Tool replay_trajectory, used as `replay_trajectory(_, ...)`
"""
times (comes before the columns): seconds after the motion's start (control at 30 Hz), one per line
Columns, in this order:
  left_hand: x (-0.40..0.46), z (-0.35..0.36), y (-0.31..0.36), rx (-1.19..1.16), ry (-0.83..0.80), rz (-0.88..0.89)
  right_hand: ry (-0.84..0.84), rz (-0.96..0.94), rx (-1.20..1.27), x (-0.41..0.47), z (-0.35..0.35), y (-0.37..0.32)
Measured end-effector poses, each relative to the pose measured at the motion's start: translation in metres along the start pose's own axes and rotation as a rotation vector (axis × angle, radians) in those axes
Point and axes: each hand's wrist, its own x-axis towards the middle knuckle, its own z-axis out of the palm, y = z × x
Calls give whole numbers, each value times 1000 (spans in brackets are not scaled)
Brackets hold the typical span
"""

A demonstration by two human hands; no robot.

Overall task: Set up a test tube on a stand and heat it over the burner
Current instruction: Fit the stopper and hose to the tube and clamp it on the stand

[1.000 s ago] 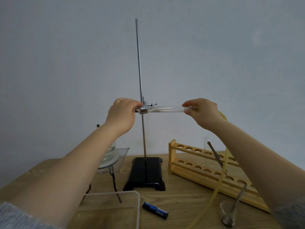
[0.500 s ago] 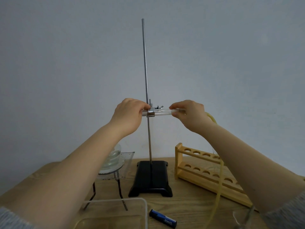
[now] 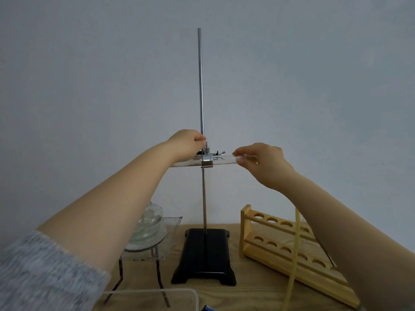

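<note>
Test tube [image 3: 226,159] now lies level through the clamp [image 3: 207,162] on the stand's rod [image 3: 201,86], with more of its length pushed across than 1 second ago: a pale stretch shows left of the clamp, running behind the left forearm, where before the glass reached out only to the right. The right hand [image 3: 261,163] has closed in toward the rod with it and pinches the tube's right end between thumb and fingertips. The left hand [image 3: 187,142] has risen from the clamp body and now has its fingers curled at the screw beside the rod; whether it actually grips the screw I cannot tell, since the knuckles hide it. My reading is that the tube is seated and the tightening comes next, so the mounting step is nearly done and the heating has not begun.

As for containers, the tube looks clear and I can see nothing inside it (the glass is blurred, so a small amount could escape notice). A glass spirit burner [image 3: 149,227] sits on wire gauze over a tripod [image 3: 157,263] on the counter [image 3: 258,286], left of the stand's black base [image 3: 205,257]; its contents cannot be made out. The wooden rack [image 3: 280,245] to the right shows only unfilled holes, with a yellow rubber hose [image 3: 294,261] hanging across it. A clear tray's rim [image 3: 157,291] edges the bottom of the view.
</note>
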Motion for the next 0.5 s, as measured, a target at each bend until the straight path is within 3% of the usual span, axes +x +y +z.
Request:
replay_trajectory(0.17,14,-1,10,39,-41,-30,-1,-2,16,0,-2,3)
replay_trajectory(0.5,23,-1,29,445,-20,-193,-9,-2,8,1,-2,5)
